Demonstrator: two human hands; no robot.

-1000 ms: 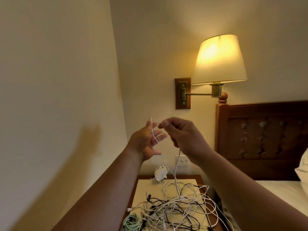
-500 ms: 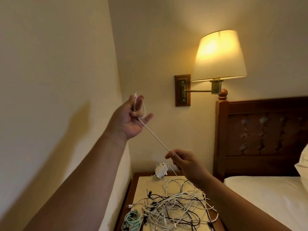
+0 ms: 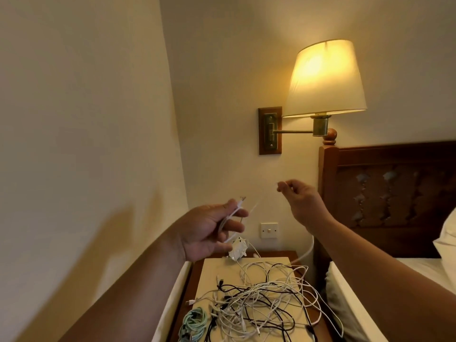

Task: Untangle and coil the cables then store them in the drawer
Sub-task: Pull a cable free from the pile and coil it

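Mid-frame, the left hand (image 3: 209,230) curls its fingers round white cable (image 3: 228,219) loops, spool-like; the right hand (image 3: 301,201) pinches the strand, probably for wrapping.

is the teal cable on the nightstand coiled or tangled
Coiled: the teal braided cable lies in stacked loops at the wooden nightstand's front left, beside the tangled heap of white and black cables.

Glossy dark wood headboard (image 3: 394,193), brushed brass lamp arm (image 3: 292,131), matt fabric lampshade (image 3: 325,77), smooth plastic cables (image 3: 259,299)
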